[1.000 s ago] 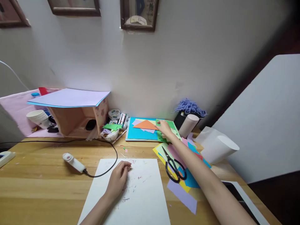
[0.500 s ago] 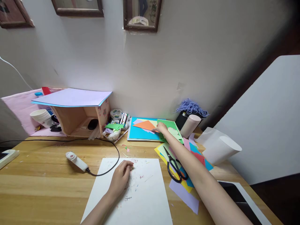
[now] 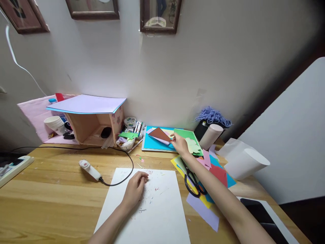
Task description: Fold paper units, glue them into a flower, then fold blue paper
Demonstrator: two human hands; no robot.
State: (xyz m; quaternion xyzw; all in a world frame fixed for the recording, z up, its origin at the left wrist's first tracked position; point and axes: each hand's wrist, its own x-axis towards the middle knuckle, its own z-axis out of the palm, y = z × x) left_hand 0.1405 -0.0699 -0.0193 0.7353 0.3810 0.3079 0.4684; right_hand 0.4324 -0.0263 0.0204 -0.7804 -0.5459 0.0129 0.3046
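My right hand (image 3: 179, 143) reaches over the stack of coloured paper at the back and pinches the corner of an orange-brown paper piece (image 3: 159, 134), which is lifted and tilted. Beneath it are lilac scraps and a blue sheet (image 3: 152, 144); a green sheet (image 3: 184, 135) lies beside them. My left hand (image 3: 135, 188) rests on the white sheet (image 3: 167, 210) with its fingers curled; what they hold, if anything, is hidden. Black-handled scissors (image 3: 194, 184) lie on coloured papers under my right forearm.
A white device (image 3: 90, 170) with a black cable lies at the left. Behind it stands a pink box (image 3: 118, 118) near paper cups (image 3: 54, 123). A bowl of scraps (image 3: 126, 145) and markers sit mid-back; a pink cylinder (image 3: 211, 136), blue yarn (image 3: 213, 116) and rolled white paper (image 3: 247, 166) are right.
The orange paper has been lifted and tipped by my right hand, so its face looks darker. My left hand stays on the white sheet. The view has shifted slightly.
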